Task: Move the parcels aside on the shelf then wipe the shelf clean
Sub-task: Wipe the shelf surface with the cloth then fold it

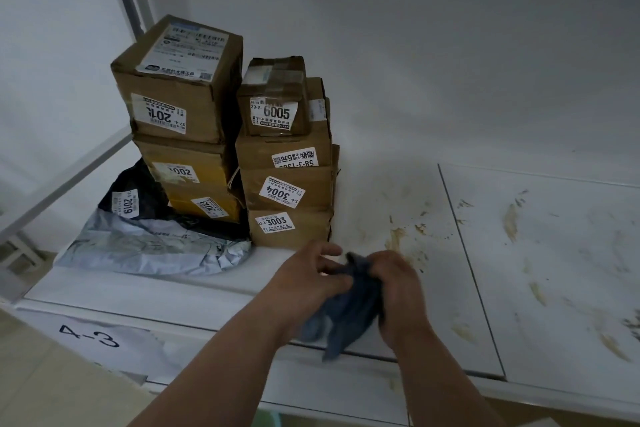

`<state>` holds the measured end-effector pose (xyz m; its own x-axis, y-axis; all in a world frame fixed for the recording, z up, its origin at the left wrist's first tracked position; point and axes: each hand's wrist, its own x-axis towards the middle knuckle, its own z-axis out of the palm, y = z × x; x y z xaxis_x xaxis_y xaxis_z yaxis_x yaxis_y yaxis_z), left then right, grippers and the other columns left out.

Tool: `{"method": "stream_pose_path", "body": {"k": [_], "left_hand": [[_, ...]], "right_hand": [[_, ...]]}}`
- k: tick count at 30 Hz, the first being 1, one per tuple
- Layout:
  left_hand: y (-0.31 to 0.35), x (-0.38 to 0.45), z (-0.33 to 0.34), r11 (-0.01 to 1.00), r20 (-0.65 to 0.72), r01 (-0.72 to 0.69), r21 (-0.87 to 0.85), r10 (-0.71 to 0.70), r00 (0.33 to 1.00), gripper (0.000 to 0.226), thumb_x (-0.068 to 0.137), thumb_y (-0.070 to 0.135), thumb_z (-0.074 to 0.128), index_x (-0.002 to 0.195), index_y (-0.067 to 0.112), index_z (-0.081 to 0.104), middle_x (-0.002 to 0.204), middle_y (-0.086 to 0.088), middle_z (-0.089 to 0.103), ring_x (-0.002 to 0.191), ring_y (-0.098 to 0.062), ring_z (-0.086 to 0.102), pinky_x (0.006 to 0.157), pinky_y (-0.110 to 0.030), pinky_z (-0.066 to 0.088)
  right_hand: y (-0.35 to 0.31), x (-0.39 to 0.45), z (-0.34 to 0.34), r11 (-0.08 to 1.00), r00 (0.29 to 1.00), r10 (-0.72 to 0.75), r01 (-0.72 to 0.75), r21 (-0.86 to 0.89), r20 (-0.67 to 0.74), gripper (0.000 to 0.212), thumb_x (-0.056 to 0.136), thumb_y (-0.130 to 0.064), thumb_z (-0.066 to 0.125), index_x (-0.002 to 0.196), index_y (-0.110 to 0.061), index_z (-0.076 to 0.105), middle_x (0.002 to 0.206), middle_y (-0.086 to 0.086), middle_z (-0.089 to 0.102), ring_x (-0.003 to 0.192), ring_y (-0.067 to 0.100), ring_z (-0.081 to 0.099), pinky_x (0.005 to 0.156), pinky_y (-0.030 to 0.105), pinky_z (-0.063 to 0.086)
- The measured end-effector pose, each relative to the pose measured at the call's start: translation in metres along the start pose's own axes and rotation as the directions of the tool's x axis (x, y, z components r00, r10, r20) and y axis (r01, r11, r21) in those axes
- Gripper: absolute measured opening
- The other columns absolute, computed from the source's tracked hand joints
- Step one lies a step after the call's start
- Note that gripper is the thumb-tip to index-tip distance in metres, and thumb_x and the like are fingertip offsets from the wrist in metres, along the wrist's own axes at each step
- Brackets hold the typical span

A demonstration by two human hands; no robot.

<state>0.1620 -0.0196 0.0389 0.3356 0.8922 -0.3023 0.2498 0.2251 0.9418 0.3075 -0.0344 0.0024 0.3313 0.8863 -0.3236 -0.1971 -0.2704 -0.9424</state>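
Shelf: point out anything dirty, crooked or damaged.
Brown smears and splatters soil the white shelf right of the parcels. The top-left box sits twisted on its stack, and the grey mailer bag lies crumpled.

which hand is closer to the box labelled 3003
Left. The left hand sits just below the 3003 box, nearly touching its base. The right hand is further right, holding the blue cloth.

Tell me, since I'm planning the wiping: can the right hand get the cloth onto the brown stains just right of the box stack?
Probably yes. The right hand grips the cloth at the shelf's front edge, and the brown stains lie just beyond it, with nothing between; the box stack stands left.
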Motion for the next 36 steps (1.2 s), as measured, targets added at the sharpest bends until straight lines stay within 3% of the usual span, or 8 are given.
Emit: {"method": "stream_pose_path", "body": {"k": [3,6,9,12,15,21,26,36], "left_hand": [[0.001,-0.003,0.021,0.966,0.204,0.153,-0.206,-0.11,0.973,0.032,0.09,0.01,0.063,0.121,0.017,0.057,0.111,-0.004,0.067,0.1,-0.021,0.066,0.076,-0.03,0.055],[-0.006,-0.004,0.035,0.978,0.242,0.115,0.173,-0.155,0.958,0.021,0.092,0.016,0.055,0.111,0.024,0.059,0.11,-0.001,0.066,0.095,-0.017,0.065,0.07,-0.025,0.055],[-0.013,-0.003,0.042,0.834,0.229,-0.054,0.548,-0.087,0.97,0.008,0.093,0.022,0.049,0.089,0.02,0.056,0.094,-0.002,0.061,0.086,-0.016,0.057,0.068,-0.024,0.045],[-0.021,-0.002,0.043,0.702,0.138,-0.144,0.697,0.066,0.988,0.017,0.094,0.027,0.047,0.077,0.023,0.049,0.08,0.004,0.055,0.078,-0.011,0.051,0.055,-0.018,0.033],[-0.032,0.002,0.037,0.605,0.029,-0.137,0.785,0.185,0.982,0.018,0.095,0.033,0.044,0.083,0.021,0.051,0.087,0.001,0.06,0.078,-0.011,0.049,0.061,-0.023,0.035],[-0.044,0.007,0.03,0.615,0.003,-0.125,0.779,0.195,0.981,0.02,0.096,0.028,0.041,0.093,0.017,0.057,0.097,-0.002,0.062,0.086,-0.015,0.056,0.069,-0.022,0.037],[-0.051,0.011,0.016,0.651,-0.019,-0.131,0.747,0.217,0.976,0.017,0.094,0.025,0.043,0.091,0.016,0.058,0.096,-0.001,0.063,0.085,-0.014,0.057,0.071,-0.023,0.043],[-0.056,0.022,-0.012,0.711,-0.018,-0.136,0.69,0.204,0.979,0.008,0.087,0.021,0.048,0.085,0.026,0.055,0.079,0.011,0.055,0.076,-0.008,0.054,0.057,-0.012,0.034]], "right_hand": [[-0.005,0.004,-0.022,0.992,0.99,0.053,-0.038,0.123,-0.128,0.006,0.075,-0.003,0.054,0.074,-0.004,0.06,0.072,0.013,0.057,0.07,0.025,0.053,0.064,0.035,0.043],[-0.01,0.002,-0.039,0.997,0.971,-0.009,0.027,0.07,-0.241,0.013,0.079,0.001,0.054,0.073,-0.004,0.065,0.069,0.015,0.06,0.068,0.026,0.056,0.06,0.033,0.045],[-0.01,0.001,-0.05,0.984,0.966,0.027,0.019,0.175,-0.255,0.018,0.084,0.005,0.05,0.085,0.0,0.068,0.077,0.017,0.066,0.072,0.029,0.063,0.061,0.032,0.054],[0.002,0.003,-0.046,0.993,0.95,-0.098,0.072,-0.096,-0.297,0.022,0.084,-0.001,0.051,0.081,-0.014,0.068,0.087,0.009,0.069,0.086,0.03,0.065,0.079,0.044,0.054],[0.011,-0.001,-0.034,0.865,0.975,-0.207,0.147,-0.48,-0.076,0.016,0.092,-0.012,0.053,0.097,-0.02,0.065,0.096,-0.007,0.065,0.087,0.006,0.058,0.073,0.017,0.046],[0.015,-0.002,-0.008,0.702,0.971,-0.151,0.236,-0.672,0.183,0.031,0.088,-0.021,0.058,0.118,-0.024,0.06,0.111,-0.008,0.061,0.1,0.008,0.058,0.074,0.013,0.039],[0.016,-0.002,0.009,0.692,0.967,-0.12,0.243,-0.679,0.223,0.039,0.094,-0.021,0.051,0.132,-0.025,0.054,0.129,-0.005,0.058,0.113,0.01,0.054,0.097,0.023,0.042],[0.017,0.007,0.045,0.695,0.954,-0.123,0.28,-0.662,0.275,0.039,0.098,-0.012,0.044,0.135,-0.018,0.054,0.135,-0.001,0.057,0.121,0.013,0.053,0.105,0.025,0.04]]}}
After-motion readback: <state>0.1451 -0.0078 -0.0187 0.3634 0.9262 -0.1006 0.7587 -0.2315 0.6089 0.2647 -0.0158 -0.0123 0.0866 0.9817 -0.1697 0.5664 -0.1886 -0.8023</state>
